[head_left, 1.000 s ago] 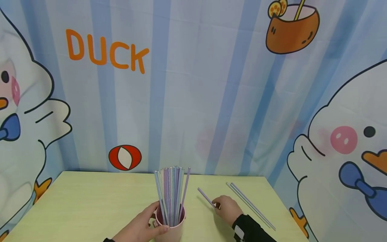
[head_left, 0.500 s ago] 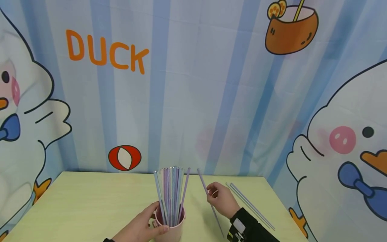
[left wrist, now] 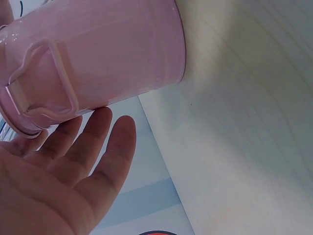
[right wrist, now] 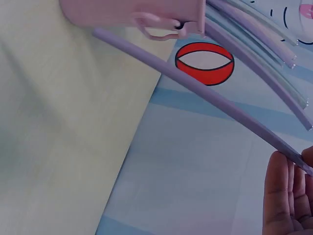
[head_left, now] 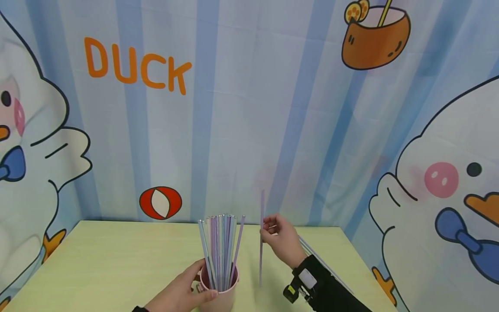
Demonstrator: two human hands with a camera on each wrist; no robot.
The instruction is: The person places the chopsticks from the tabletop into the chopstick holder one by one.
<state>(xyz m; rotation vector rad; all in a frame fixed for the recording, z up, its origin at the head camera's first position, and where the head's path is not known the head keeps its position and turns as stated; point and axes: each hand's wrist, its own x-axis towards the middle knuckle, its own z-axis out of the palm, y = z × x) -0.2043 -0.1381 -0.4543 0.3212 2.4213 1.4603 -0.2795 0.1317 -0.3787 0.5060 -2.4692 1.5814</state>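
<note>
A pink cup (head_left: 218, 302) with a small wire-like handle (left wrist: 62, 78) stands upright on the table, packed with pastel straws (head_left: 222, 251). My left hand (head_left: 183, 288) grips it near the rim, thumb on the near side and fingers along the far side. To the right of the cup, my right hand (head_left: 282, 240) pinches a single purple straw (head_left: 261, 264) around its middle, between thumb and fingertips. The straw is held nearly vertical, its lower end above the table. In the right wrist view that straw (right wrist: 195, 85) slants past the cup's side.
A few loose straws (head_left: 325, 264) lie on the pale yellow table (head_left: 128, 260) to the right, partly covered by my right forearm. Behind the table's back edge hangs a blue striped curtain (head_left: 241, 130) printed with cartoon ducks. A black wrist-worn device (head_left: 298, 284) is on my right wrist.
My right hand has lifted the purple straw up from near the table and turned it from slanted to nearly vertical, moving slightly left. My left hand and the cup have stayed put.
</note>
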